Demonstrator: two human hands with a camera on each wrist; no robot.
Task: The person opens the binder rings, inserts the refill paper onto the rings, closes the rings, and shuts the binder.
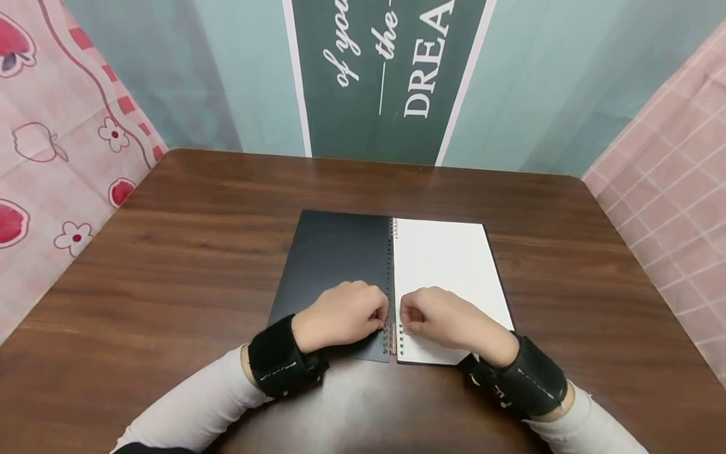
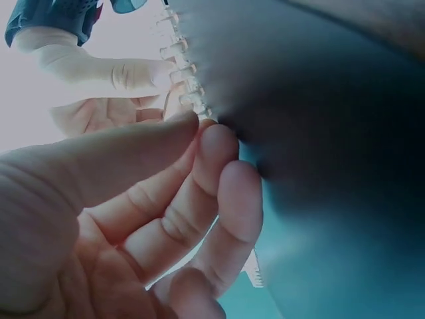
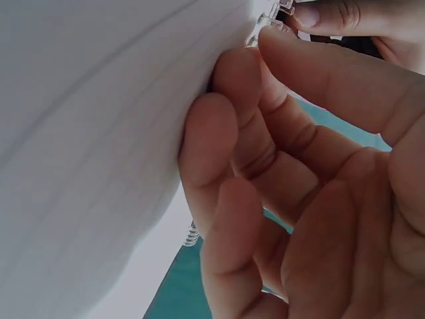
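A ring-bound notebook lies open, its dark cover [image 1: 340, 249] on the left and white pages [image 1: 445, 255] on the right. Punched holes line both inner edges along the ring binding [image 1: 393, 343]. My left hand [image 1: 343, 315] lies over the cover's lower inner part, thumb and forefinger pinching the binding. Opposite it, my right hand [image 1: 439, 315] is over the pages and pinches the same binding from its side. Clear plastic rings [image 2: 187, 70] show beside the thumb tips in the left wrist view. Fingers [image 3: 211, 133] of the right hand bend against the page edge in the right wrist view.
The notebook lies on a brown wooden table [image 1: 170, 265]. Behind it hangs a blue-green cloth [image 1: 255, 82] with a lettered dark panel. Patterned pink cloths stand at the left [image 1: 45, 164] and right [image 1: 680, 189]. Black bands wrap both wrists.
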